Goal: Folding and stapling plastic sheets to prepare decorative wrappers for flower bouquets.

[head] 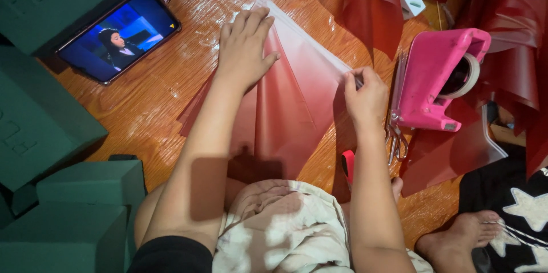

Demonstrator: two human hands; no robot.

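Pale cloth [285, 227] over lap, nearest camera, cut off at bottom edge. Left hand [244, 45] flat, fingers spread, pressing red-to-white wrapping sheet [291, 107] on wooden floor [148, 107]. Right hand [365, 99] pinching sheet's right edge, fingertips partly hidden. Sheet's lower end hidden behind arm and lap. Pink tape dispenser [434, 79] just right; scissors [395, 142] beneath it half hidden. Phone [119, 34] upper left. Green foam blocks [68, 210] cut off left.
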